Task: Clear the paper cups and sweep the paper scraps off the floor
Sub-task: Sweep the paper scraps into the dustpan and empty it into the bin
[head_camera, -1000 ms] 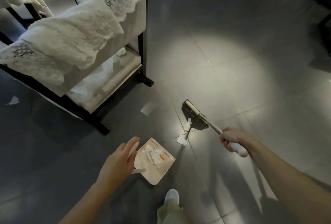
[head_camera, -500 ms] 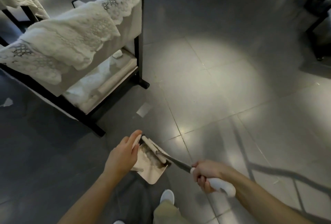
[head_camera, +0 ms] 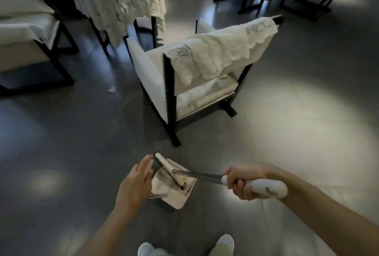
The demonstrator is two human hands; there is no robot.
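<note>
Clenches the right hand (head_camera: 245,182) round the white grip of the brush (head_camera: 205,177), wrapped tight with no slack. Runs forward and left from that fist along the metal shaft to the brush head (head_camera: 169,169), laid bristles-down across the dustpan (head_camera: 174,196). Flanks the pan on the side away from the fist with the left hand (head_camera: 133,186), straight-fingered, pointing up beside the tip of the head. Cannot tell whether palm or thumb clamps the pan's metal handle (head_camera: 158,196), mostly hidden beneath that hand. Cannot make out any scraps inside the pan either, under the bristles.

Looks like pinning the gathered load before going after more. To do it well:

- Keep the fist firm and rest the bristles only lightly on the pan, so nothing flutters out.
- Keep the pan's open lip tipped up while carrying.
- Look well beyond the left hand, far forward-left of the fist, to the one white paper scrap (head_camera: 111,89) on the dark floor (head_camera: 61,143), near the lace-draped chair (head_camera: 149,79).
- Set the lip flat on the tile just short of it.
- Draw short strokes toward the pan and avoid flicking.

Shows no paper cups anywhere in view.
</note>
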